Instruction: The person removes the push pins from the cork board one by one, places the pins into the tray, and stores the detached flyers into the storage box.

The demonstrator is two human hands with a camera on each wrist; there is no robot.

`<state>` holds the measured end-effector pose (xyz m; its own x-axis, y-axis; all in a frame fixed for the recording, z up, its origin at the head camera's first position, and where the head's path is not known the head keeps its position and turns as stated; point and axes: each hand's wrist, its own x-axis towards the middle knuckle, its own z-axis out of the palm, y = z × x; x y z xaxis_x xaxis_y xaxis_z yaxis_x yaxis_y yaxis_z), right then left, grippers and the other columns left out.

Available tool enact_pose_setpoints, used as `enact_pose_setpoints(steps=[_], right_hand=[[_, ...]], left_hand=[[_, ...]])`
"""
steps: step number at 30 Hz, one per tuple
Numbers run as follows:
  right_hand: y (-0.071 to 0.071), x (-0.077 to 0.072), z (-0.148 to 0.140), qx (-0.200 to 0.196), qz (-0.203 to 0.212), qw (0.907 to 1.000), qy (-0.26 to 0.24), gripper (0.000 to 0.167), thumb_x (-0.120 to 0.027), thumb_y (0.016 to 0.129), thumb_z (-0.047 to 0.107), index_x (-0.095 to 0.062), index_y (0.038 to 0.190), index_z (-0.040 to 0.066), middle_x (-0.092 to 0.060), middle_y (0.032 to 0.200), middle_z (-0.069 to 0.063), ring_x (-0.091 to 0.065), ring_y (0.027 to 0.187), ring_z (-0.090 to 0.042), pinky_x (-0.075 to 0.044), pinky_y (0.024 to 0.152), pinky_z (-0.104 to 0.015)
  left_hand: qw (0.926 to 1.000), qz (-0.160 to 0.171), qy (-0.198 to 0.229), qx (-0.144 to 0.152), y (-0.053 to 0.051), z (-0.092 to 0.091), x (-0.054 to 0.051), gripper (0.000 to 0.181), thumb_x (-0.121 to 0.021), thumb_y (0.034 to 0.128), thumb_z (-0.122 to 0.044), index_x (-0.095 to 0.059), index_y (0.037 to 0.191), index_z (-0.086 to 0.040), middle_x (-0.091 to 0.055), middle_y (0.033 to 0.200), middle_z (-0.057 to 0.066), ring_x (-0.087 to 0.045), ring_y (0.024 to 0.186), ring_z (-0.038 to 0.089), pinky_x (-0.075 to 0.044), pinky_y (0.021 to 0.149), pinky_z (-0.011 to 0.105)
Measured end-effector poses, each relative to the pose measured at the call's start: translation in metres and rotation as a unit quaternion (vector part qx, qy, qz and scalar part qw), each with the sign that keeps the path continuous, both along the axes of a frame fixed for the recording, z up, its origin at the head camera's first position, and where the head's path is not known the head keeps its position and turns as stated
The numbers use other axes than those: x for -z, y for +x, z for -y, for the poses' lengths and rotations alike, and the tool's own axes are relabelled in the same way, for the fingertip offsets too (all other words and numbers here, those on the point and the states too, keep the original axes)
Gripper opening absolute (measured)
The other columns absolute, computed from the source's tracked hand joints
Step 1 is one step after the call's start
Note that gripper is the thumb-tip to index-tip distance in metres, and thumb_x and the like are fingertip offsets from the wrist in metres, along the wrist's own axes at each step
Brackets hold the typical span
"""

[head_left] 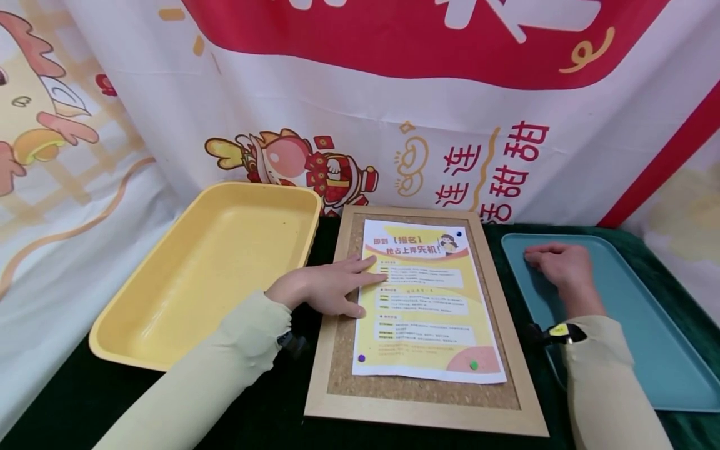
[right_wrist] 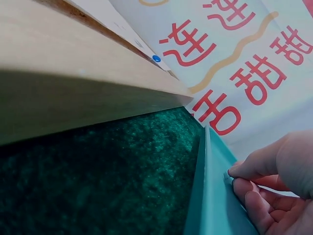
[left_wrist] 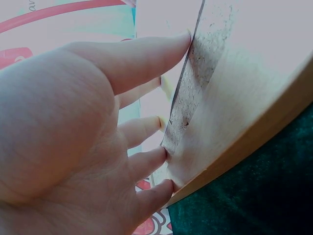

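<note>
A printed poster (head_left: 424, 306) lies on a wood-framed corkboard (head_left: 343, 369). Pushpins show in three of its corners: a blue pushpin (head_left: 459, 234), a purple pushpin (head_left: 362, 359) and a green pushpin (head_left: 474, 365). My left hand (head_left: 336, 286) rests on the board's left side, fingers spread and fairly straight, fingertips on the poster's left edge. Over the far left part of a blue-green tray (head_left: 624, 337), my right hand (head_left: 565, 272) pinches a small bluish pin (right_wrist: 227, 177) between thumb and forefinger. The fingers hide most of that pin.
A yellow plastic tray (head_left: 225, 256) stands left of the board, partly behind my left forearm. Dark green cloth (head_left: 253, 412) covers the table. Behind everything hangs a white and red printed cloth (head_left: 360, 94), close to the board's far edge.
</note>
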<state>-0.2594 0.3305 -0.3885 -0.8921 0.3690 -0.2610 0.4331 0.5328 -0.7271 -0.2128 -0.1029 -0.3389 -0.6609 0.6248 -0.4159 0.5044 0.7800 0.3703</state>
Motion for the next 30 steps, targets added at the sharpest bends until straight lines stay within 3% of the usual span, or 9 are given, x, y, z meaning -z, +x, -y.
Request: enact_pose_setpoints(steps=[10,13,17,30], right_hand=[[0.0004,0.0,0.0001,0.002,0.007,0.9999,0.012,0.046,-0.056,0.11,0.03,-0.063,0.147,0.004,-0.058,0.153,-0.025,-0.054,0.127,-0.037,-0.047,0.089,-0.037],[0.0006,-0.0006,0.0013,0.005,0.012,0.9997,0.018,0.046,-0.056,0.11,0.031,-0.063,0.147,0.004,-0.057,0.154,-0.025,-0.05,0.137,-0.041,-0.05,0.101,-0.05],[0.001,-0.0012,0.0035,0.012,0.016,0.9995,0.025,0.046,-0.057,0.11,0.032,-0.064,0.146,0.004,-0.057,0.155,-0.025,-0.045,0.145,-0.043,-0.043,0.116,-0.059],[0.0013,-0.0004,0.0037,0.014,0.012,0.9993,0.034,0.045,-0.058,0.11,0.032,-0.066,0.142,0.002,-0.057,0.153,-0.025,-0.044,0.142,-0.043,-0.043,0.114,-0.059]], left_hand=[[1.0,0.0,0.0,0.003,0.0004,-0.0001,-0.0014,0.074,-0.066,0.105,-0.036,-0.03,0.169,-0.03,-0.005,0.181,0.004,0.002,0.169,0.032,-0.012,0.136,0.053],[1.0,0.001,0.0,0.002,0.0007,-0.0003,-0.0018,0.074,-0.066,0.105,-0.037,-0.03,0.169,-0.03,-0.005,0.181,0.004,0.002,0.169,0.032,-0.012,0.136,0.053],[1.0,0.001,-0.002,0.002,0.0011,-0.0004,-0.0021,0.074,-0.066,0.105,-0.037,-0.03,0.169,-0.03,-0.005,0.181,0.004,0.001,0.169,0.031,-0.012,0.136,0.053],[1.0,0.0,-0.004,-0.001,0.0013,-0.0004,-0.0022,0.075,-0.066,0.1049,-0.037,-0.03,0.169,-0.03,-0.005,0.181,0.004,0.002,0.169,0.031,-0.012,0.136,0.053]])
